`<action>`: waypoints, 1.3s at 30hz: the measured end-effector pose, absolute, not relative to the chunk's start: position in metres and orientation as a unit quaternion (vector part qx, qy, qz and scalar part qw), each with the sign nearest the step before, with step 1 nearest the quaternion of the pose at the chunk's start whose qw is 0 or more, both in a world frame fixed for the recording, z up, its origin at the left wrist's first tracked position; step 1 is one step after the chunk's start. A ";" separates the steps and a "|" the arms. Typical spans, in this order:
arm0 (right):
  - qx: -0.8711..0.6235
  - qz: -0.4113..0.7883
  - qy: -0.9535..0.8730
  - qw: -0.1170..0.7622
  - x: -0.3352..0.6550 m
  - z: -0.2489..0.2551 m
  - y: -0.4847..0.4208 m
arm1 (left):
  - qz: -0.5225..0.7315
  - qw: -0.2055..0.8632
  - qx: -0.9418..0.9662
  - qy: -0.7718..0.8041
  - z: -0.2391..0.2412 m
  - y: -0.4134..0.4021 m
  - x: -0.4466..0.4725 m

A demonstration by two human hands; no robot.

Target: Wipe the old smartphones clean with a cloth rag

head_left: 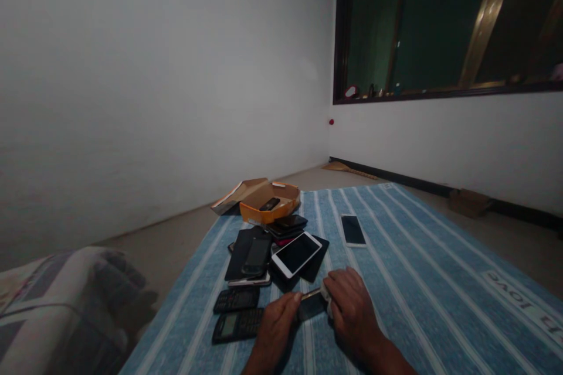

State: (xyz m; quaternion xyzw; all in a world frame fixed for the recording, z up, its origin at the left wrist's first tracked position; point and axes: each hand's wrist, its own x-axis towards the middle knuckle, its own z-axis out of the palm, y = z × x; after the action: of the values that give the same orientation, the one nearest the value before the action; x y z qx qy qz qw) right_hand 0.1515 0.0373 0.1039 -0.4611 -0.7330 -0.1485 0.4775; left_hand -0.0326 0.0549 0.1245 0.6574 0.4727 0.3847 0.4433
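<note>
My left hand (277, 323) is closed on one end of a dark mobile phone (312, 306), held just above the striped cloth. My right hand (350, 306) is closed round a small whitish cloth (326, 293) and presses it against the phone's other end. Part of the phone is hidden by my fingers. Left of my left hand lie two keypad phones, a nearer one (237, 326) and a farther one (237, 299). Beyond my hands, a white smartphone (297, 254) rests on a pile of dark phones (257, 255).
An orange open box (281, 206) with a small phone (270, 204) inside stands behind the pile. Another white phone (353, 231) lies apart to the right on the blue striped cloth (404, 281). A cloth-covered object (65, 310) is at the left.
</note>
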 end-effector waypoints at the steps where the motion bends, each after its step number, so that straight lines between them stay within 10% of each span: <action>1: -0.463 -0.149 -0.735 0.472 0.149 0.103 0.036 | 0.386 0.444 0.655 0.473 0.123 0.055 -0.032; 39: -0.444 -0.147 -0.746 0.474 0.112 0.105 0.029 | 0.418 0.447 0.660 0.436 0.113 0.055 -0.031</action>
State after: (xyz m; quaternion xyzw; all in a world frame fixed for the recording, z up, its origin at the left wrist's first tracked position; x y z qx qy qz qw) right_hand 0.1115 0.0290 0.1055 -0.4440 -0.7458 -0.1471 0.4743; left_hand -0.0305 0.0551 0.1126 0.6600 0.4357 0.4181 0.4469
